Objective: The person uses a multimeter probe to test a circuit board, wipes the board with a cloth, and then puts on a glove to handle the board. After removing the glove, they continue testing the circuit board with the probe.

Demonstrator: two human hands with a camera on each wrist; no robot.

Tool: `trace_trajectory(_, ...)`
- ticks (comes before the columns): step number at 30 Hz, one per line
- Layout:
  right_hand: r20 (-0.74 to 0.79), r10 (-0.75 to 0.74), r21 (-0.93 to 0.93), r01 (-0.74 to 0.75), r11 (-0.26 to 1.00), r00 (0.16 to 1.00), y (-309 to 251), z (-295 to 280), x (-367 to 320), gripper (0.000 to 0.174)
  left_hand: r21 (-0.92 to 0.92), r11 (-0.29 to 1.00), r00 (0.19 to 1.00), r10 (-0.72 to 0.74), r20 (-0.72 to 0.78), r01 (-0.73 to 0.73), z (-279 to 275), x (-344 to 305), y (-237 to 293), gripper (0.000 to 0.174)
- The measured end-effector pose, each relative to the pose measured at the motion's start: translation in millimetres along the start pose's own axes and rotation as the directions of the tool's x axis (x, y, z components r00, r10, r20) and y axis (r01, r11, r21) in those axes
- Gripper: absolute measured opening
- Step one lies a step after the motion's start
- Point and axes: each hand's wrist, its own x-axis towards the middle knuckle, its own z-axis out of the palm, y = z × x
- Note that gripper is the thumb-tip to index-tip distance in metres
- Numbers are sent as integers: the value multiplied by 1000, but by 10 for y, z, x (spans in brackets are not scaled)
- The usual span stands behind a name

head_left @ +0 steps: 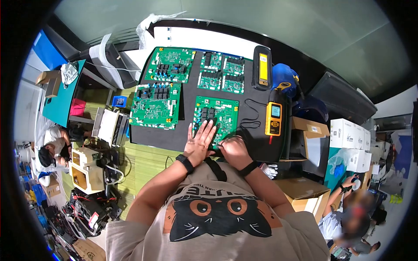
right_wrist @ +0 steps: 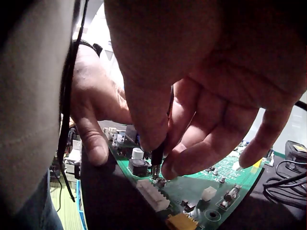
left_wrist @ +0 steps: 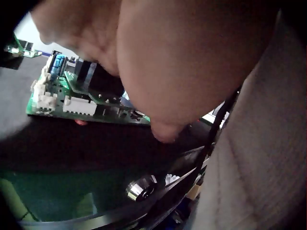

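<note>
A green circuit board (head_left: 225,114) lies at the near edge of the dark mat (head_left: 191,98). My left hand (head_left: 200,140) rests on its left side with fingers extended over the black components, and its thumb shows near the board's edge in the left wrist view. My right hand (head_left: 235,152) is over the near right corner of the board. In the right wrist view, its thumb and fingers pinch a slim black tool (right_wrist: 158,154), whose metal tip meets the board beside a black square component (right_wrist: 138,166) and a white connector (right_wrist: 152,195).
Larger green boards (head_left: 154,104) lie at the left, and several smaller boards (head_left: 211,80) at the back. On the right are a yellow handheld meter (head_left: 273,118), a coiled black cable (head_left: 250,119) and a black case (head_left: 261,67). Cardboard boxes (head_left: 302,191) stand beside the table.
</note>
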Motion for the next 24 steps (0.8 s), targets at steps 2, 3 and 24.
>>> trace_trajectory(2,22,32,15,-32,999,999,-1,0,-1,12,12,1000,1000,-5,-8,5,-22,9,12,108)
trace_trajectory(3,24,26,17,-26,1000,999,-2,-8,1,12,47,999,1000,5,-29,-4,-99,26,15,108)
trace_trajectory(24,-78,5,145,6,989,997,48,61,31,11,244,970,942,75,-327,8,-1341,68,178,91)
